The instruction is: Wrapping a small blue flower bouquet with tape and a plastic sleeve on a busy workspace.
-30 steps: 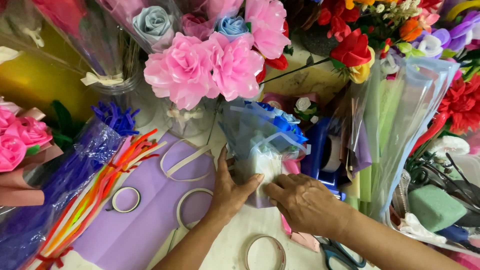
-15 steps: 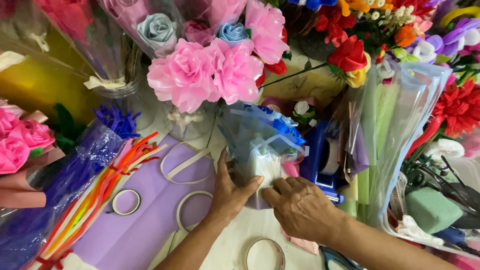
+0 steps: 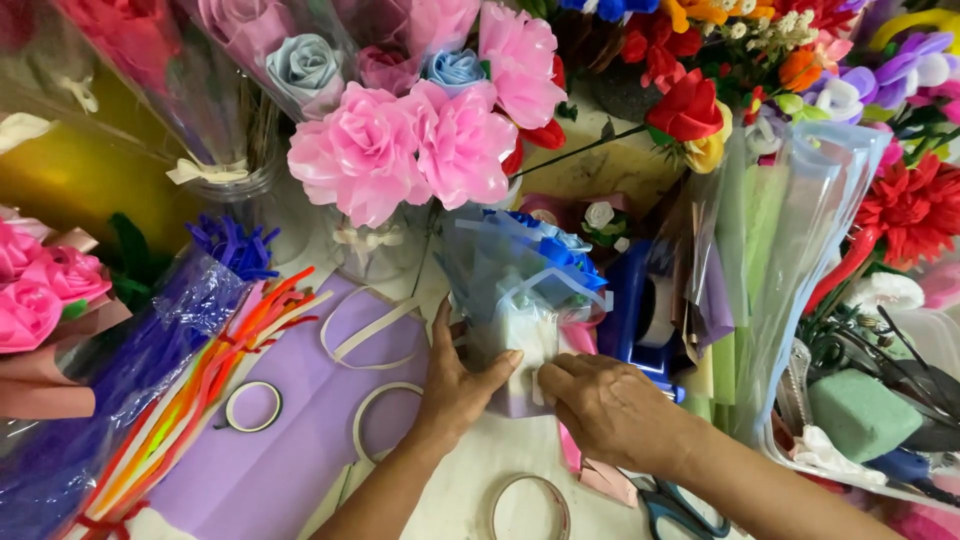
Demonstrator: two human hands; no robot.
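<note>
Blue paper flowers in a clear cellophane sleeve make up the small bouquet, which stands upright at the middle of the tabletop, just in front of the pink paper roses. My left hand is cupped around the lower wrap from its left side, thumb laid across the white band at the base. My right hand is closed, fingertips pinching the right edge of that same white band. Both hands touch the bouquet; neither is spread flat.

I judge the wrap is being fastened at the base. To do it well, I keep the left grip firm so the sleeve does not twist, and press the band down smooth, without creasing the cellophane.

Close by: a tape ring near my wrists, scissors under my right forearm, a purple sheet to the left, and a blue tape dispenser just behind the bouquet.
</note>
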